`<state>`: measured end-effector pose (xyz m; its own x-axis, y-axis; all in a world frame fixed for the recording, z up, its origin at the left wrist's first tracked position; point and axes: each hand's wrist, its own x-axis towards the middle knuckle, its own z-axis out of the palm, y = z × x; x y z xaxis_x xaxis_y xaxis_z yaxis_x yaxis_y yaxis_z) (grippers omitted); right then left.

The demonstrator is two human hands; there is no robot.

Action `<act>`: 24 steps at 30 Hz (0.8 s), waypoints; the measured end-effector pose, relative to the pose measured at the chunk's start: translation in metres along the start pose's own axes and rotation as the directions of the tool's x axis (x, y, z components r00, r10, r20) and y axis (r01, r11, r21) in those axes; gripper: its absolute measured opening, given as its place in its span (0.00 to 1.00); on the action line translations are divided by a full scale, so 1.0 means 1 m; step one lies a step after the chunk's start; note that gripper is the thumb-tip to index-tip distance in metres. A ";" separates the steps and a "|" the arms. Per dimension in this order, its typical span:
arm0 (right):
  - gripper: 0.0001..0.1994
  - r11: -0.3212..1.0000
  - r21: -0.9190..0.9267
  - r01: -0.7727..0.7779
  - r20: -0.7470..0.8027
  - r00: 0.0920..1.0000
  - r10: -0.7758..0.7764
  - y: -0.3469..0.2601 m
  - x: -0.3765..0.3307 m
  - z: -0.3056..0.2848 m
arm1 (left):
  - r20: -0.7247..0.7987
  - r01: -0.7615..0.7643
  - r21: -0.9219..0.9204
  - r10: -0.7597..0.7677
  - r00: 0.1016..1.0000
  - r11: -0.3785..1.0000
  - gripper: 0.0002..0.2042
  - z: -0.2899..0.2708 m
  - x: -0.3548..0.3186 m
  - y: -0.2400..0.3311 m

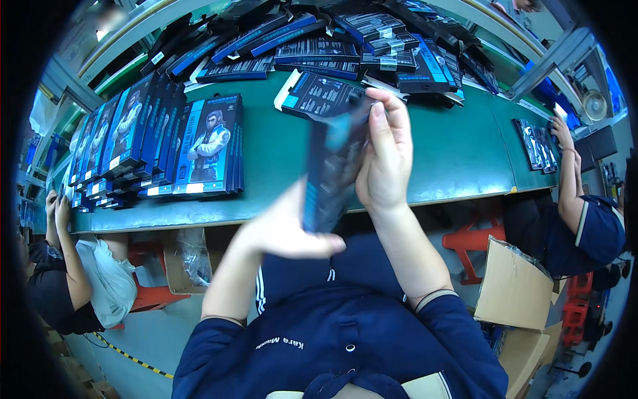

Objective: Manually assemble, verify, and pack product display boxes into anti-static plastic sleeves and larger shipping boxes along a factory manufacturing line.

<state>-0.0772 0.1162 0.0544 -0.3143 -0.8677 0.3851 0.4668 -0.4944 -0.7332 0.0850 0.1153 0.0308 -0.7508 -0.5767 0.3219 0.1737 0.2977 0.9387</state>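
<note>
A dark blue and black retail box (334, 166) is held tilted in front of me, over the table's near edge, slightly blurred by motion. At its lower end my left hand (289, 223) is closed round the side, thumb across the near edge and the other fingers hidden behind it. My right hand (387, 149) pinches the upper end between thumb and fingers, by the end flap. Just beyond lies another box (319, 93) with a pale flap opened out at its left end.
Stacked boxes with a printed figure (208, 146) stand left on the green table (266, 159). A heap of boxes (319, 48) covers the back. Co-workers sit on both sides, the right one near small packets (535, 143). A carton (515, 282) stands below right.
</note>
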 end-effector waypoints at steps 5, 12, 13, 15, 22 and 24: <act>0.29 -0.099 -0.916 0.389 0.401 0.889 -0.221 0.009 0.009 -0.036 | -0.397 0.165 0.867 0.451 0.800 0.471 0.44 0.019 -0.003 0.076; 0.27 0.016 -0.848 0.530 0.529 0.848 -0.027 -0.013 -0.041 -0.043 | -0.628 0.638 0.621 0.198 0.753 -0.457 0.21 -0.028 0.004 0.045; 0.25 0.338 -0.800 0.496 0.541 0.840 0.045 -0.017 -0.041 -0.049 | -0.561 0.589 0.755 0.182 0.808 -0.287 0.20 -0.015 0.020 0.040; 0.17 0.644 -0.653 0.399 0.511 0.859 -0.013 -0.019 -0.036 -0.065 | -0.468 0.472 0.881 0.078 0.880 -0.045 0.26 0.015 0.030 0.013; 0.12 -0.243 -0.948 -0.203 0.004 0.760 -0.650 -0.105 0.040 -0.277 | -0.006 0.069 0.858 -0.124 0.992 0.510 0.32 0.002 0.012 0.017; 0.18 -0.229 -0.703 -0.674 -0.309 0.579 -0.755 -0.146 0.049 -0.323 | 0.093 0.001 0.835 -0.144 0.985 0.550 0.35 -0.005 0.008 0.022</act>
<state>-0.4280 0.1621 -0.0004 -0.7896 -0.1133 0.6030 -0.4760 0.7333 -0.4855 0.0855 0.1136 0.0548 -0.8240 -0.5402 0.1708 -0.4378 0.7985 0.4132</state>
